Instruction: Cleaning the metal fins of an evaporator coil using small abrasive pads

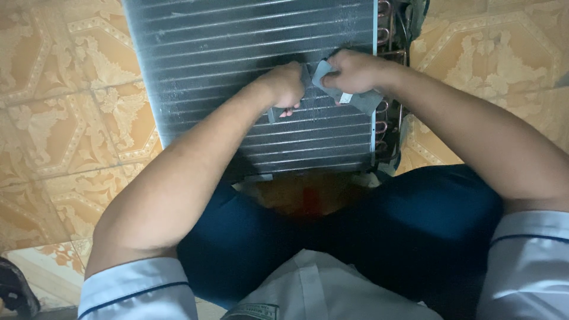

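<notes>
A grey finned coil panel (237, 53) with thin horizontal tubes lies flat on the tiled floor in front of me. My left hand (284, 86) is closed on one end of a grey strip of cloth or tape (361, 99) over the panel's lower middle. My right hand (349, 71) grips the other part of that grey piece, near the panel's right edge. The two hands are close together, almost touching. Copper tube bends (384, 29) run along the panel's right side.
Patterned orange and cream floor tiles (65, 130) surround the panel. My knees in dark blue trousers (427, 225) sit just below the panel's near edge. A dark shoe or object (12, 290) is at the bottom left corner.
</notes>
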